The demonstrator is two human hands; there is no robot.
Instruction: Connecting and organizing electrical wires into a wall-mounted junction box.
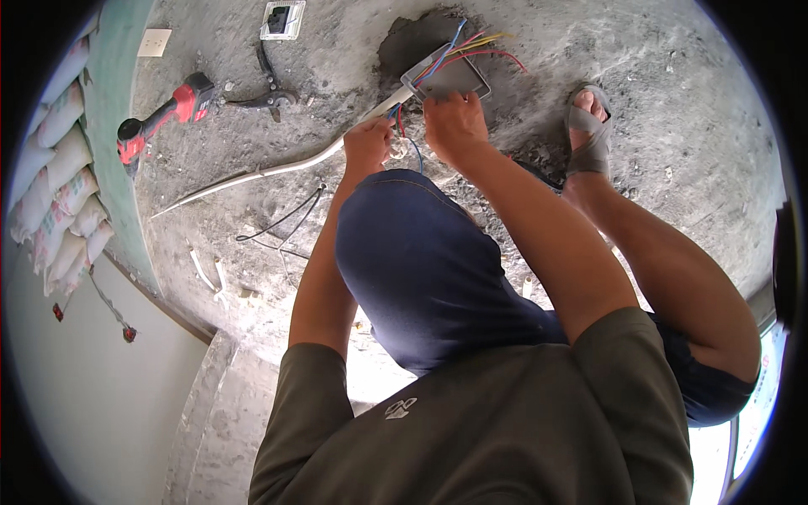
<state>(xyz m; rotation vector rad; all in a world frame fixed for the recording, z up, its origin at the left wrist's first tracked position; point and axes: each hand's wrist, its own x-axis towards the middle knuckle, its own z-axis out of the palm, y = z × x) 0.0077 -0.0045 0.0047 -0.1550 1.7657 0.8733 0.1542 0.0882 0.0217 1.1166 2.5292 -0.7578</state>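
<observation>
A shallow grey rectangular box (pixel 459 82) lies over a dark hollow in the rough floor. Blue, red and yellow wires (pixel 454 55) fan out past its far edge. My right hand (pixel 455 126) is closed at the box's near edge, its fingertips hidden. Just left of it, my left hand (pixel 368 145) is closed around thin blue and red wires (pixel 394 113), beside a long white conduit (pixel 286 165). The conduit runs from the box toward the left. Some loose wire and a small whitish piece (pixel 399 150) show between my hands, partly covered.
Left on the floor lie a red and black power tool (pixel 168 116), black-handled pliers (pixel 268 99), a white socket module (pixel 281 18) and a cream plate (pixel 155 42). Stacked sacks (pixel 69 160) stand far left. Black cable (pixel 290 223) and short white pipe stubs (pixel 217 273) stick up nearer me.
</observation>
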